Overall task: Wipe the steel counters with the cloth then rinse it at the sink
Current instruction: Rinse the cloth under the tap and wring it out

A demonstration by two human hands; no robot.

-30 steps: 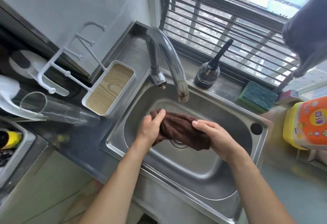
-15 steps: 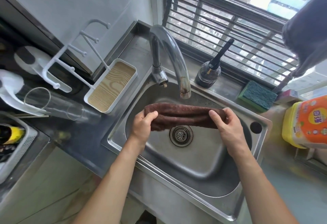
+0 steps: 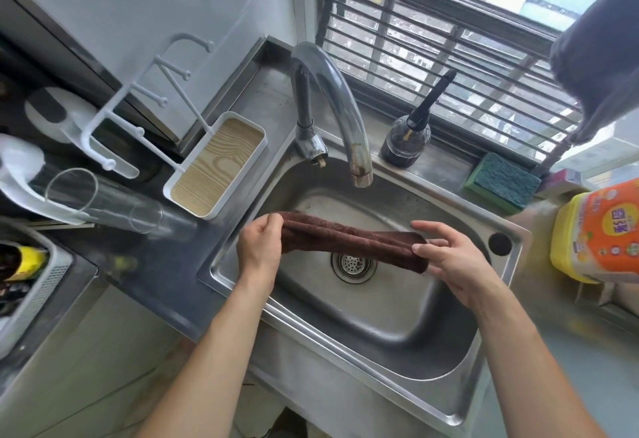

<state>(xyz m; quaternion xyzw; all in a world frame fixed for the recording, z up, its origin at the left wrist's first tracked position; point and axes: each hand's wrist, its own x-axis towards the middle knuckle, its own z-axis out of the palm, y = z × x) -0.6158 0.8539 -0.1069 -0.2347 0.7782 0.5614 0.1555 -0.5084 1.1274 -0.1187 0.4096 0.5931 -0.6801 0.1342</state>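
Note:
A dark brown cloth [image 3: 349, 240] is stretched out as a long folded strip above the steel sink [image 3: 380, 316], just over the drain [image 3: 353, 264]. My left hand [image 3: 257, 251] grips its left end with curled fingers. Its right end lies in my right hand [image 3: 446, 258], pinched between thumb and fingers. The curved steel tap [image 3: 332, 99] arches over the basin with its spout above the cloth; no water is visibly running.
A white tray with a wood-grain base [image 3: 216, 164] and a clear glass [image 3: 103, 201] sit on the dark counter [image 3: 152, 265] to the left. A dark bottle [image 3: 408, 140], a green sponge [image 3: 501, 185] and a yellow-orange pack [image 3: 598, 233] stand along the window side.
The cloth was bunched between both hands a second ago. Both hands have moved apart and pulled it out into a long strip over the drain.

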